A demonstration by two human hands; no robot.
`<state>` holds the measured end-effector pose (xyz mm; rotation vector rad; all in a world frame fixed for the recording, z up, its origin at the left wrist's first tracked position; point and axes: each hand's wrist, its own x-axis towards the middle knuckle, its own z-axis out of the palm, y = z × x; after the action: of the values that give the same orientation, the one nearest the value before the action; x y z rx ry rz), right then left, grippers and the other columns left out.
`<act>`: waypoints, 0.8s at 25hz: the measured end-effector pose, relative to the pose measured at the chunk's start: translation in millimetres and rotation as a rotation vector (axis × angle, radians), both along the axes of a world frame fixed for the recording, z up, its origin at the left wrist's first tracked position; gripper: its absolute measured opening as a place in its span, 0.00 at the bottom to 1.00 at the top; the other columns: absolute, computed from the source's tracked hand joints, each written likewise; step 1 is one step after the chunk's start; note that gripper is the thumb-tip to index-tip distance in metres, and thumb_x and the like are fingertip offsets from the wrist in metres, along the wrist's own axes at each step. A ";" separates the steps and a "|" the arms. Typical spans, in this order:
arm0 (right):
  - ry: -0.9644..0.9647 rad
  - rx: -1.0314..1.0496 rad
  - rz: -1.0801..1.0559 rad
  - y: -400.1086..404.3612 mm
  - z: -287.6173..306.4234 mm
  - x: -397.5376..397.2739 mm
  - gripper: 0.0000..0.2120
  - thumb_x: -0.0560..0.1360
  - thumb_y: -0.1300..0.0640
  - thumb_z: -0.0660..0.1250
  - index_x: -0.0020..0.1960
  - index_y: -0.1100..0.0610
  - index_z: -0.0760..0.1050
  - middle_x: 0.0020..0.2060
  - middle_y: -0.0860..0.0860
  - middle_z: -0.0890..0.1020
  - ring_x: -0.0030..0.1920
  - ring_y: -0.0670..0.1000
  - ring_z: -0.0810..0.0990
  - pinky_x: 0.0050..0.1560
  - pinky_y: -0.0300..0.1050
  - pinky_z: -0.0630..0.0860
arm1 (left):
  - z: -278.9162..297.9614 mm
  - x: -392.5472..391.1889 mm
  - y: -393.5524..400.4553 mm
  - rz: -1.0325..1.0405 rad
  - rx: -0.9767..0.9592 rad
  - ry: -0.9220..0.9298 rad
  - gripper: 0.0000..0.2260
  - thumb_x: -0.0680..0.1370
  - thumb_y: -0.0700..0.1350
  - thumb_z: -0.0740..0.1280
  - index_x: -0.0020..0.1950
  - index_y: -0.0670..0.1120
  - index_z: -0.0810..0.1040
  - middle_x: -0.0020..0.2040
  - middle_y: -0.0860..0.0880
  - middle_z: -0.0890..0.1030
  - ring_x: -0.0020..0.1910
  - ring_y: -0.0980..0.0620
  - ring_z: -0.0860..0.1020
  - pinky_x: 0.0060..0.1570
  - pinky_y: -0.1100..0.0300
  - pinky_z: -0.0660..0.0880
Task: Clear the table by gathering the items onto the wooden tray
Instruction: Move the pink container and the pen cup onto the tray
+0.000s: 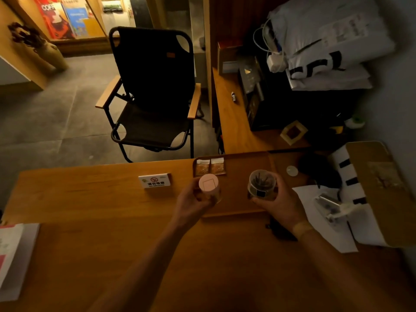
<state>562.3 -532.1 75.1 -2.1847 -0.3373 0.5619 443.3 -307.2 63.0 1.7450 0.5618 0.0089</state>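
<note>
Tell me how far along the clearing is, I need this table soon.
Done: two sachets lie on the wooden tray. In hand: left hand holds a pink-lidded jar, right hand a clear jar, both over the tray. Left: the no-smoking sign.

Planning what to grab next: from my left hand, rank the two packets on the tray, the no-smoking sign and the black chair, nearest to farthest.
1. Packets, just beyond the left hand, in the tray's far-left corner.
2. No-smoking sign, to its left.
3. Black chair, past the table.

Pink-lidded jar (209,184) and clear jar (262,183) of dark sticks, perhaps, are upright over the tray (245,161); two sachets (210,166) at its 11 o'clock corner.
</note>
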 end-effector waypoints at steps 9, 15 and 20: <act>0.094 0.022 -0.051 7.7 -46.3 35.2 0.35 0.66 0.53 0.79 0.68 0.49 0.66 0.61 0.46 0.76 0.59 0.44 0.72 0.45 0.25 0.67 | -42.6 57.7 -0.6 -0.108 0.065 -0.007 0.24 0.71 0.44 0.75 0.63 0.57 0.69 0.60 0.53 0.74 0.59 0.55 0.75 0.45 0.64 0.77; 0.062 0.021 -0.071 9.8 -83.1 66.5 0.34 0.64 0.53 0.80 0.65 0.44 0.68 0.59 0.43 0.76 0.58 0.43 0.73 0.48 0.28 0.66 | -79.1 93.1 7.7 -0.137 0.152 -0.012 0.25 0.71 0.48 0.75 0.64 0.55 0.68 0.55 0.62 0.72 0.54 0.61 0.74 0.48 0.61 0.77; 0.042 0.045 -0.084 13.2 -104.0 80.4 0.33 0.64 0.56 0.80 0.63 0.42 0.67 0.61 0.44 0.76 0.63 0.47 0.74 0.58 0.41 0.72 | -96.0 119.3 10.4 -0.181 0.245 -0.006 0.25 0.71 0.47 0.75 0.66 0.49 0.70 0.59 0.54 0.75 0.55 0.60 0.73 0.46 0.69 0.72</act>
<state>642.7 -518.9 -28.9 -2.1304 -0.2326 0.5483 562.6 -296.8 -33.0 2.0287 0.4091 -0.0461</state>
